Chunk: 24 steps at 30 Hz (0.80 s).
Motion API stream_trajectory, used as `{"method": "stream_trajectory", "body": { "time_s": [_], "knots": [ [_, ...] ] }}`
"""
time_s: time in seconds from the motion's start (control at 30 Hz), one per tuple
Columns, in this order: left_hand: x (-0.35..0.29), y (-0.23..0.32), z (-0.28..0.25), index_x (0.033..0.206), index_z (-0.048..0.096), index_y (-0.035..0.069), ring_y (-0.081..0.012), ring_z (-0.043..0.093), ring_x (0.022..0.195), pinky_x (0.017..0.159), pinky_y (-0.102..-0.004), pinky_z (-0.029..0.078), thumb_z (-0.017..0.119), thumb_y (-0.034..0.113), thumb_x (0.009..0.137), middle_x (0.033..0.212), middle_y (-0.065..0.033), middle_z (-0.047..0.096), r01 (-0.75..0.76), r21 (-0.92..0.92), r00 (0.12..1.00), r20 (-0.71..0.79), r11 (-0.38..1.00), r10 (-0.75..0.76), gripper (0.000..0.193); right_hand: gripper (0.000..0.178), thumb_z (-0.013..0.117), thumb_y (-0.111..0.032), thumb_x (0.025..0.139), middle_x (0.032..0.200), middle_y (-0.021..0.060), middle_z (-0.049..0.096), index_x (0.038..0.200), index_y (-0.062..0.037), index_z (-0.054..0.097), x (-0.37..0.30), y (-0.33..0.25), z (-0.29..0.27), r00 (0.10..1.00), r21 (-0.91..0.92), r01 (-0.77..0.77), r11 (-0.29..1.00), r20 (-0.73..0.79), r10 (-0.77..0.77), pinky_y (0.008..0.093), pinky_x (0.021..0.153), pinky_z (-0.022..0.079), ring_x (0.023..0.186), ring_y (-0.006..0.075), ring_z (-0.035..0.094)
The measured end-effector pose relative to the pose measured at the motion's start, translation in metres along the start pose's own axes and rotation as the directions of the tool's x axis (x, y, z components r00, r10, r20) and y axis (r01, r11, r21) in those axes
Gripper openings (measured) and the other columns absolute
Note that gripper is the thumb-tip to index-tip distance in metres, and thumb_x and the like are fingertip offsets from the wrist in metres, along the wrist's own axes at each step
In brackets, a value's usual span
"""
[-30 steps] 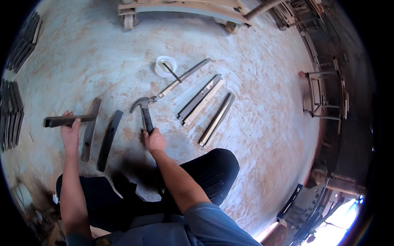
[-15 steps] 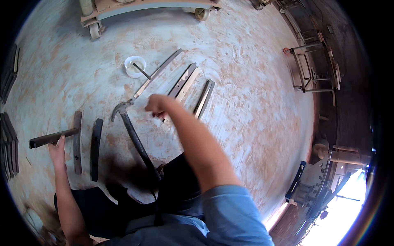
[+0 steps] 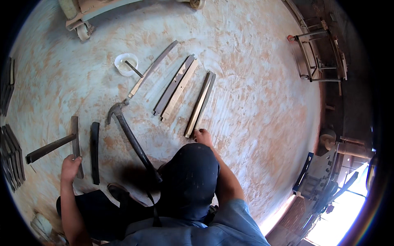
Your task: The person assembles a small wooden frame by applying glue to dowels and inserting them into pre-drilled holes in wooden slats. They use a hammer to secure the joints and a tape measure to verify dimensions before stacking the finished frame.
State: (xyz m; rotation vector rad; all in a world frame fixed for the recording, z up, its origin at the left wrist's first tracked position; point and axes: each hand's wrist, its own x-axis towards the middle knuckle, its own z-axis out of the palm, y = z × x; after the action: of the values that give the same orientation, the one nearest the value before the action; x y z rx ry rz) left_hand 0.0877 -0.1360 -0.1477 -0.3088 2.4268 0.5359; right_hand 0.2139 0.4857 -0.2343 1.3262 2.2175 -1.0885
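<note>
My left hand (image 3: pixel 71 167) is closed round the lower part of a dark wooden bar (image 3: pixel 76 137), its thumb on the bar's edge. A second dark bar (image 3: pixel 51 148) joins this one crosswise, forming a T. Just right of them lies a separate dark bar (image 3: pixel 95 152). My right hand (image 3: pixel 204 137) reaches past my knee, fingers closed at the near end of a dark wooden strip (image 3: pixel 208 98). Touching that strip is a paler one (image 3: pixel 198 107). A claw hammer (image 3: pixel 132 137) stands between my hands, its handle end by my knee.
Ahead, a white tub (image 3: pixel 126 64) holds a stick, beside a long strip (image 3: pixel 154 67). Two more strips (image 3: pixel 177 87) lie side by side. Stacked dark pieces (image 3: pixel 12 153) line the far left. A wheeled cart (image 3: pixel 106 11) stands at the back, a metal-framed rack (image 3: pixel 318 57) at the right.
My left hand has shifted from the crosswise bar down to the other bar of the T. My right hand has swung down and right to the near end of the strips. The view has shifted slightly.
</note>
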Motion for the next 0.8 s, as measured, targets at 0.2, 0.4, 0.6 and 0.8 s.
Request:
{"method": "stream_trajectory", "body": {
  "time_s": [0.2,0.4,0.6,0.8],
  "knots": [
    [-0.014,0.056,-0.008,0.124,0.054,-0.012,-0.0341,0.063,0.11,0.094,-0.0363,0.047,0.063,0.031,0.086,0.117,-0.0294,0.062,0.038,-0.045,0.998,0.061,0.998,-0.035,0.058,0.041,0.059,-0.028,0.089,0.09,0.0185,0.07,0.114,0.0052,0.06,-0.007,-0.004,0.015,0.998,0.219,-0.039,0.975,0.063,0.026,0.0347,0.058,0.057,0.071,0.0232,0.069],
    [-0.01,0.059,-0.006,0.129,0.051,-0.01,-0.0296,0.065,0.104,0.091,-0.0353,0.049,0.063,0.025,0.087,0.115,-0.0262,0.064,0.036,-0.13,0.998,0.057,0.991,-0.029,0.056,0.032,0.051,-0.02,0.096,0.093,0.0136,0.067,0.117,0.0022,0.058,-0.012,0.002,0.005,0.979,0.493,-0.166,0.854,0.189,0.081,0.0353,0.055,0.054,0.071,0.0233,0.066],
    [-0.01,0.06,-0.004,0.129,0.052,-0.008,-0.0241,0.067,0.092,0.084,-0.0334,0.05,0.064,0.024,0.088,0.1,-0.0204,0.069,0.041,-0.176,0.998,0.058,0.984,-0.031,0.054,0.026,0.04,-0.023,0.102,0.086,0.011,0.062,0.11,-0.003,0.053,-0.024,0.015,-0.016,0.957,0.774,-0.28,0.568,0.27,0.104,0.037,0.054,0.048,0.074,0.0252,0.063],
    [-0.006,0.067,-0.002,0.129,0.051,-0.008,-0.0238,0.067,0.09,0.083,-0.033,0.05,0.063,0.021,0.088,0.095,-0.0191,0.07,0.0,-0.191,0.998,0.055,0.982,0.011,0.052,0.039,0.032,-0.042,0.103,0.078,0.008,0.056,0.104,-0.0074,0.049,-0.017,0.048,-0.02,0.909,0.91,-0.409,-0.06,0.413,0.06,0.036,0.055,0.046,0.065,0.0222,0.054]
  ]
}}
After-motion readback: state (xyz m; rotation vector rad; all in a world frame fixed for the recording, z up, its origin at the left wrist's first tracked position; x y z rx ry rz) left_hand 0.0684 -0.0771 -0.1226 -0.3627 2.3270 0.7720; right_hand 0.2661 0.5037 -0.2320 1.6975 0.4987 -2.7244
